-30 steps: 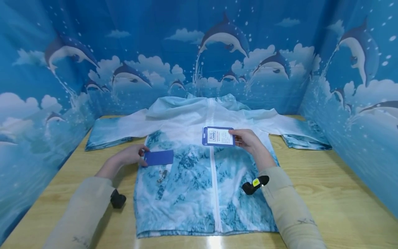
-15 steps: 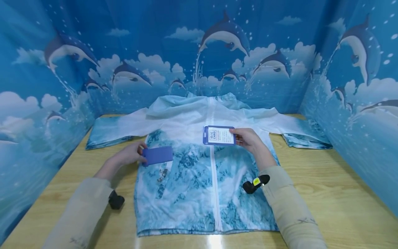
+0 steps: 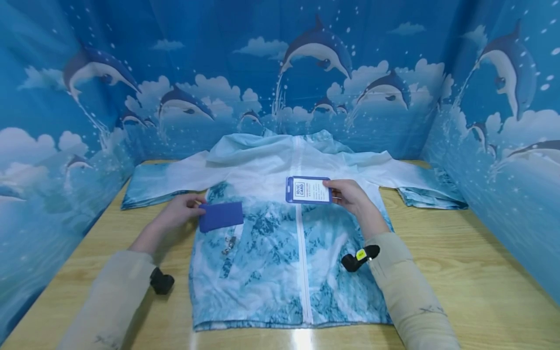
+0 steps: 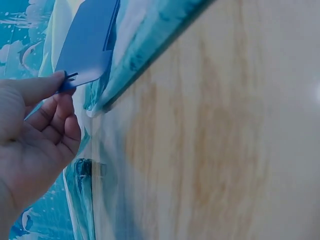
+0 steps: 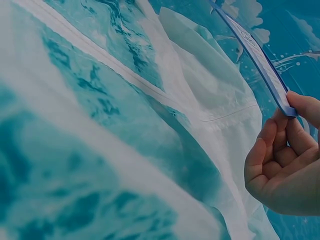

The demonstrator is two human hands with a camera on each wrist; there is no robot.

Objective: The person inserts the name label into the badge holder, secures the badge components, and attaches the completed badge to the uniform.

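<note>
My left hand [image 3: 183, 212] pinches a plain blue plastic piece [image 3: 221, 216] by its left end, over the left half of a spread jacket [image 3: 262, 277]. In the left wrist view, thumb and fingertips grip a slotted corner of that blue piece [image 4: 86, 47]. With thumb and fingers my right hand [image 3: 348, 195] holds the right end of a blue-framed ID card holder [image 3: 308, 190]. Its white insert reads "ID/IC CARD" and faces up, above the jacket's zipper line. The right wrist view shows the card holder [image 5: 257, 57] nearly edge-on, raised over the cloth.
The teal and white jacket lies front up, both sleeves [image 3: 153, 184] out to the sides. A small metallic cluster [image 3: 228, 246] rests on its left side. Wooden table [image 3: 463, 262] shows around it. Dolphin-printed curtains [image 3: 280, 63] enclose the back and sides.
My left hand has risen slightly, and its blue piece has shifted up and a little left, turning in the fingers. The right hand and card holder stay almost still.
</note>
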